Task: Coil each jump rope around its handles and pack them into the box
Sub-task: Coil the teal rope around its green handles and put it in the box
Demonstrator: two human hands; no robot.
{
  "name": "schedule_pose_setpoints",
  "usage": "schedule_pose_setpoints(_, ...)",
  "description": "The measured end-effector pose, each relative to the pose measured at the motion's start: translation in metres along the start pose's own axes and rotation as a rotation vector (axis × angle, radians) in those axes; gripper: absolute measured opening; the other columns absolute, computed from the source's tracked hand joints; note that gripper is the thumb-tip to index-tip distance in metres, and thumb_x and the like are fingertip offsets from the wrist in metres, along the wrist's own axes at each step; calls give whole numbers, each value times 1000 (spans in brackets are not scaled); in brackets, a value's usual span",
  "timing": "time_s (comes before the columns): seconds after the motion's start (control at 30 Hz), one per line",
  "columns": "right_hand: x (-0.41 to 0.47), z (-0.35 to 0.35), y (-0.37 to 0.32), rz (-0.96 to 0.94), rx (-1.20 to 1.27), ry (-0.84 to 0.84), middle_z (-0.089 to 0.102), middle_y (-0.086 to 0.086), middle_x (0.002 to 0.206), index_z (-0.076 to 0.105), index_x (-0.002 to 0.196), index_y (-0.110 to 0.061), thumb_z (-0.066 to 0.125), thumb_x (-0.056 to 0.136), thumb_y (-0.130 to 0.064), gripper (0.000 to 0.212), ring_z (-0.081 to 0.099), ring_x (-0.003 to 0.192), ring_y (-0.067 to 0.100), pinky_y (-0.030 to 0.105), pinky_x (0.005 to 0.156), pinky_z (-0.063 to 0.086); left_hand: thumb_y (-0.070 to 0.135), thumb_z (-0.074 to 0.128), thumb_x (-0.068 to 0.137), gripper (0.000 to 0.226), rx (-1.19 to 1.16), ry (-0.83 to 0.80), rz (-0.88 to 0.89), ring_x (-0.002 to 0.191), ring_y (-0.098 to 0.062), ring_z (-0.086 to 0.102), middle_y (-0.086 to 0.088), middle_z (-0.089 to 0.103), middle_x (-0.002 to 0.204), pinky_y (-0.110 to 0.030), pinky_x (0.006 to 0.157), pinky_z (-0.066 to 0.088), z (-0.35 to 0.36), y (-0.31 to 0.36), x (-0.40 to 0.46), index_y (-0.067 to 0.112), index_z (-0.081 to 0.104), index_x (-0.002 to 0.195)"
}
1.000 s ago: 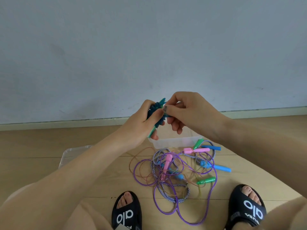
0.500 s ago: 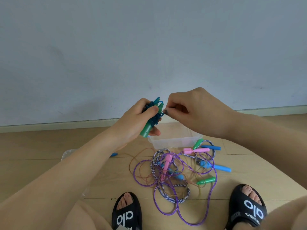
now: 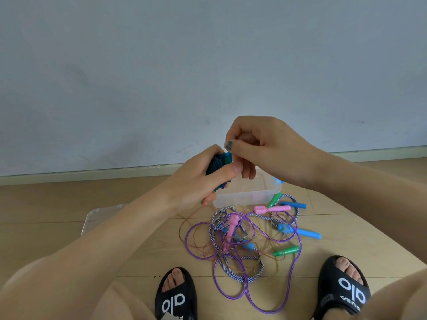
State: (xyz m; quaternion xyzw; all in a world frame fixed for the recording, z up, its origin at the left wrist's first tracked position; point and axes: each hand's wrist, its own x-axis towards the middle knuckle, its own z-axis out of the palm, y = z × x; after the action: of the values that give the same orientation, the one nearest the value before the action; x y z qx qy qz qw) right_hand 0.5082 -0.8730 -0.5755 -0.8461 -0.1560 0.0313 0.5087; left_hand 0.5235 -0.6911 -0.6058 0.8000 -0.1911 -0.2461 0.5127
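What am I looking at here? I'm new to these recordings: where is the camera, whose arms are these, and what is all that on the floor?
There is no machine: a person wears one wide-angle camera on the head, looking forward and down, so the arms are their own. The left hand holds a dark blue rope bundle wound around its handles, and the right hand pinches at its top end, apparently tucking in the rope. Below, on the wooden floor, stands a clear plastic box with its lid lying to the left. In front of the box lies a tangle of loose ropes with pink, blue and green handles. The black sandals are the person's feet.
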Motion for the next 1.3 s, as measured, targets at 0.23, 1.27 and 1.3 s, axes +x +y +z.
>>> schedule_pose_setpoints(0.23, -1, -3, -3, -168, -249, -15, 62, 1, 66, 61, 89, -13, 56, 94, -11, 7, 54, 59, 19, 27, 57, 44, 51, 65, 86, 29, 320, 138, 79, 46, -5, 49, 8, 59, 69, -26, 48, 44, -3, -5, 7, 27, 56, 101)
schedule_pose_setpoints(1.27, -8, 4, 4, -78, -199, 90, 66, -10, 97, 69, 98, -25, 65, 90, -23, 9, 63, 87, 8, 15, 71, 48, 43, 62, 90, 21, 394, 233, 128, 56, -22, 52, -5, 58, 68, -42, 53, 46, -4, -3, 0, 27, 49, 82)
schedule_pose_setpoints(1.3, -8, 6, 3, -79, -192, 100, 66, -9, 97, 69, 99, -27, 67, 89, -28, 10, 63, 86, 9, 15, 70, 48, 42, 62, 89, 20, 413, 235, 134, 52, -16, 49, 0, 56, 64, -35, 50, 43, -5, -3, 0, 27, 50, 83)
